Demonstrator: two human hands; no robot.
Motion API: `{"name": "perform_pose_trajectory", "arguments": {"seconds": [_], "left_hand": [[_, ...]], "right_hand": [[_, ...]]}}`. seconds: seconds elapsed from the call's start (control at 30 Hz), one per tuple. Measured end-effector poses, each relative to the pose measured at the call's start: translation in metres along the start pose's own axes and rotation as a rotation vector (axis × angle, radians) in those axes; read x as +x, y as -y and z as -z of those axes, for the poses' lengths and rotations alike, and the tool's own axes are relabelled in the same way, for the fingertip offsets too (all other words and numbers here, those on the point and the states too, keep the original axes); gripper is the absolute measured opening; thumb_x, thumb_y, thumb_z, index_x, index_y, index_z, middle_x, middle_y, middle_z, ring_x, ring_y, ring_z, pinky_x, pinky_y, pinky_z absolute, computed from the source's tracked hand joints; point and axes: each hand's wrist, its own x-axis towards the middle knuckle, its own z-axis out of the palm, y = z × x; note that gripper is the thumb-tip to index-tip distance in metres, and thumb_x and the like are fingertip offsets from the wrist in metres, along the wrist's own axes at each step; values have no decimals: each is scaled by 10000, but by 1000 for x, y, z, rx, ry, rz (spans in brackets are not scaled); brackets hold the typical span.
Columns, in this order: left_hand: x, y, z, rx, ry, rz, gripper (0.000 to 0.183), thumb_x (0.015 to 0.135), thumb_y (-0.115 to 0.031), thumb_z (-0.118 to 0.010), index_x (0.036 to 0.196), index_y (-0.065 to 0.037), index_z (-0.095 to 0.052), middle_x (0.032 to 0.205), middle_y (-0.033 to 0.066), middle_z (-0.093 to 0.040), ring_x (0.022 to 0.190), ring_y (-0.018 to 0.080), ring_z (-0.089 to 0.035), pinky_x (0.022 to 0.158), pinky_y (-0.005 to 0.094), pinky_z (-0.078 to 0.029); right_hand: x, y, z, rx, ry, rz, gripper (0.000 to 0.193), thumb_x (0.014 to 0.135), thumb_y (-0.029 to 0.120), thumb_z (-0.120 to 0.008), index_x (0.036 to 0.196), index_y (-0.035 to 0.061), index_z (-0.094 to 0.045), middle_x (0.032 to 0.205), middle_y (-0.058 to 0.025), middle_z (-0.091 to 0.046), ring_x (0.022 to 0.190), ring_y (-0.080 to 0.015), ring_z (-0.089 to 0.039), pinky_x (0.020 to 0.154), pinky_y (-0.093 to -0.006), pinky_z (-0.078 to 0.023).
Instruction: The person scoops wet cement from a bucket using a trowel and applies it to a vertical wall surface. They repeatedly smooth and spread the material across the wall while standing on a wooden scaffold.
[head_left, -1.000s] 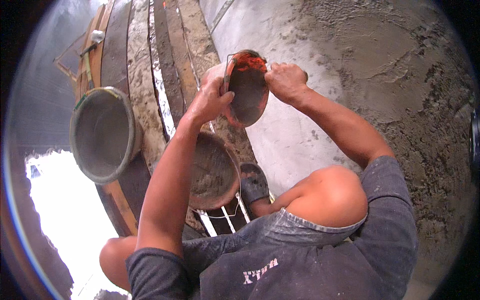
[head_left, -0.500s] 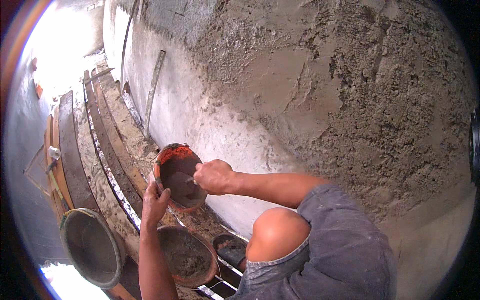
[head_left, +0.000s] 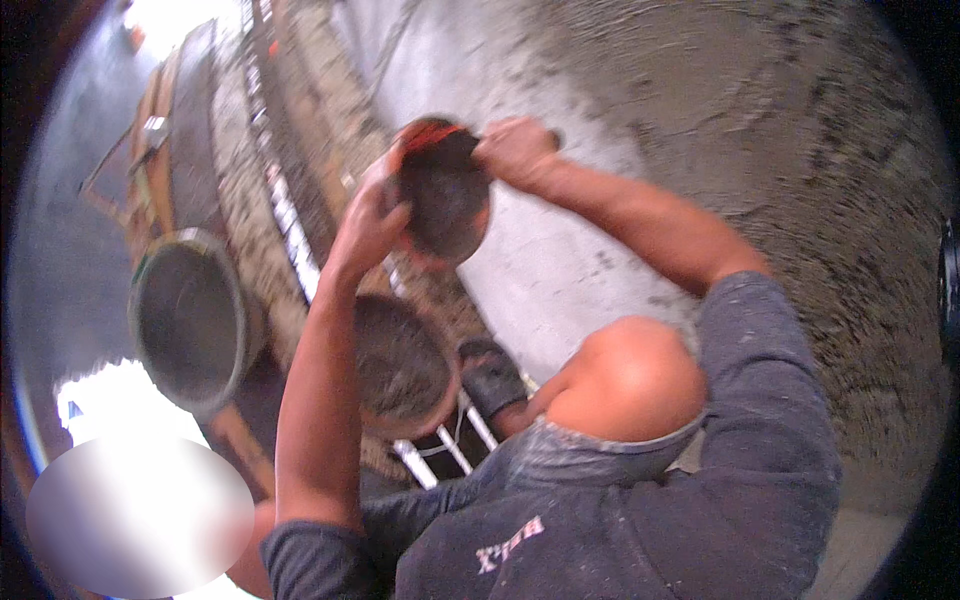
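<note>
A small orange bucket (head_left: 430,130), dark inside with wet grey mortar, is tilted with its mouth toward me. My left hand (head_left: 375,215) grips its left side, thumb over the rim. At the upper right of the rim, my right hand (head_left: 515,150) is closed in a fist around a short handle (head_left: 555,139), whose dark end sticks out behind the fist. The working end of that tool is hidden, and motion blurs the area. Just below the bucket is a wider reddish basin (head_left: 452,370) containing lumpy grey mortar, partly covered by my left forearm.
Left of the basin stands a large grey tub (head_left: 245,330). Mortar-smeared planks (head_left: 195,130) run away at the upper left, with gaps between them. A wall with rough wet plaster (head_left: 700,100) rises on the right. My bent knee (head_left: 630,375) and dark-shod foot (head_left: 490,375) are near the basin.
The view has shifted, so the bucket, basin and tub appear higher in the picture. My right hand has moved up along the bucket's rim; the left keeps its grip.
</note>
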Motion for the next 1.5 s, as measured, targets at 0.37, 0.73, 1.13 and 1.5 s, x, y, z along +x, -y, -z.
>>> {"name": "perform_pose_trajectory", "arguments": {"seconds": [0.37,0.73,1.13,1.5], "left_hand": [[8,25,-5,59,23,77,260,942,-112,-640,1166,20,-645,973,68,-680,901,137,-603,863,335,-510],[-4,-48,27,-542,-103,148,92,934,-84,-648,923,-54,-561,791,-20,-542,681,88,-552,590,266,-476],[-91,-317,125,-562,-367,223,106,963,-85,-678,929,-78,-578,785,-52,-531,757,49,-533,671,244,-459],[-174,-449,218,-566,-505,291,167,989,-30,-629,937,-111,-492,794,-22,-527,673,62,-491,614,216,-405]], "right_hand": [[-46,36,-98,1131,26,46,315,858,271,-747,947,-32,-741,699,-172,-668,644,-174,-609,634,-390,-511],[-96,10,-25,1256,-108,-247,260,858,231,-694,864,-29,-677,801,-283,-643,756,-465,-659,689,-493,-517],[-193,-76,244,1159,-38,-135,210,808,164,-745,869,-26,-678,865,-196,-657,817,-375,-656,732,-447,-507],[-242,-113,387,1455,-111,47,223,765,169,-744,937,31,-707,869,-152,-663,847,-290,-671,790,-390,-541]]}}
